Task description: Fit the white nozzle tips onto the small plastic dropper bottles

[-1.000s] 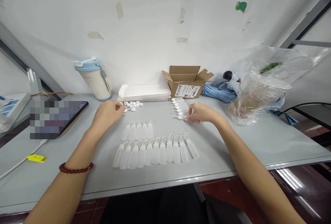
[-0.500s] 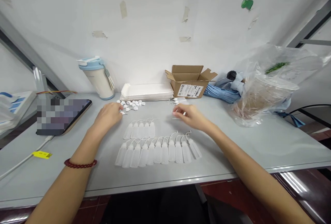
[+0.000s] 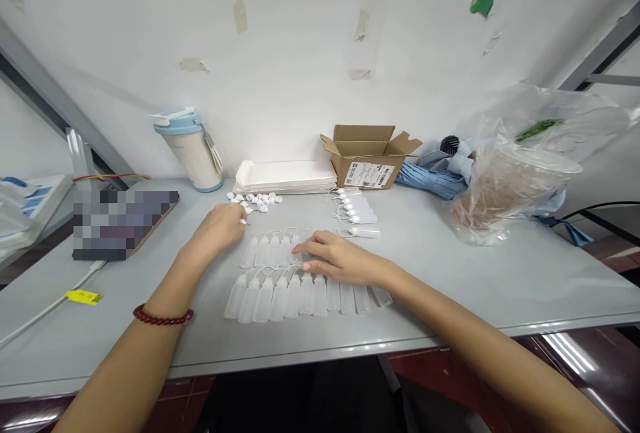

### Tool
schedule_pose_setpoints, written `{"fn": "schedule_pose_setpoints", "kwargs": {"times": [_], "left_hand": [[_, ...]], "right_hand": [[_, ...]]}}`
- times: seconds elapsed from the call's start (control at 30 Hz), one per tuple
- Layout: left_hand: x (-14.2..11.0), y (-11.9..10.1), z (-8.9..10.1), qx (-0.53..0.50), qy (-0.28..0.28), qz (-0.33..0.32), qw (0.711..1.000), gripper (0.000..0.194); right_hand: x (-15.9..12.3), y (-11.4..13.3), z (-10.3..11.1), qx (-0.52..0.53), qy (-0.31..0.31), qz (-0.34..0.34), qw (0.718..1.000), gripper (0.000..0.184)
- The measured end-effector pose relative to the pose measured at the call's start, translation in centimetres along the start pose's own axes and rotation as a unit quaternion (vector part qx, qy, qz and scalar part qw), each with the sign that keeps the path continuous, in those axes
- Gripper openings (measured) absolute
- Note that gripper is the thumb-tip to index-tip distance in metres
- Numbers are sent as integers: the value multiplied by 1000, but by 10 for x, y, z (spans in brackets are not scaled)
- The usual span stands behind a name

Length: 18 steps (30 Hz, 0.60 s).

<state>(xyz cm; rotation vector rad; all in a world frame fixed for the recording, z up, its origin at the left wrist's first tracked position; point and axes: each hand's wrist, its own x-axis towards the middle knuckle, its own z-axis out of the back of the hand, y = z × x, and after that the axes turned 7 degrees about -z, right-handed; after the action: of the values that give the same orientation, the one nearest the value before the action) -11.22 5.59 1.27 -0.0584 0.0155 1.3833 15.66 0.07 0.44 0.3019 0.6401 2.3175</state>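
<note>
Across the grey worktop (image 3: 450, 293), taking the wall as twelve o'clock, I see an open cardboard box (image 3: 345, 173) standing toward one o'clock. The person's right hand (image 3: 340, 258) is near the clock's centre, its forefinger and thumb spread, the forefinger's tip at the end of a short row of clear bottles (image 3: 265, 254) toward nine. Toward ten sits the left hand (image 3: 220, 225), curled with its fingertips drawn together; I can't tell whether it pinches the small white tip (image 3: 243, 222) just beside them.

A longer row of bottles (image 3: 277, 303) lies toward six, and some white-topped bottles (image 3: 363, 208) lie in front of the box. To my eye, all are light, soft-walled plastic, likely to dent under a squeeze and slide easily on that smooth surface. I'd take one by the firmer shoulder, finger and thumb on either side, minding the bendy straps that could snag a neighbour.

Smallest are the loose white caps (image 3: 261, 201), between ten and eleven: hard-looking, nearly weightless, apt to roll, best picked up by their sides.
</note>
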Motion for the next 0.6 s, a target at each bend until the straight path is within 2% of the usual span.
{"fn": "schedule_pose_setpoints", "kwargs": {"times": [0.2,0.37,0.5,0.6], "left_hand": [[-6,-10,3,-6,-25,6,1000,31],[-6,-20,2,-63,-88,-4,994,27],[-6,-28,3,-159,-152,-13,975,25],[-7,-37,6,-302,-153,-10,941,25]], "right_hand": [[1,-1,5,-44,1,-38,998,39],[0,-6,6,-48,-12,-47,998,35],[1,-9,3,-43,-45,-35,997,32],[2,-12,2,-34,-79,-8,996,29]]}}
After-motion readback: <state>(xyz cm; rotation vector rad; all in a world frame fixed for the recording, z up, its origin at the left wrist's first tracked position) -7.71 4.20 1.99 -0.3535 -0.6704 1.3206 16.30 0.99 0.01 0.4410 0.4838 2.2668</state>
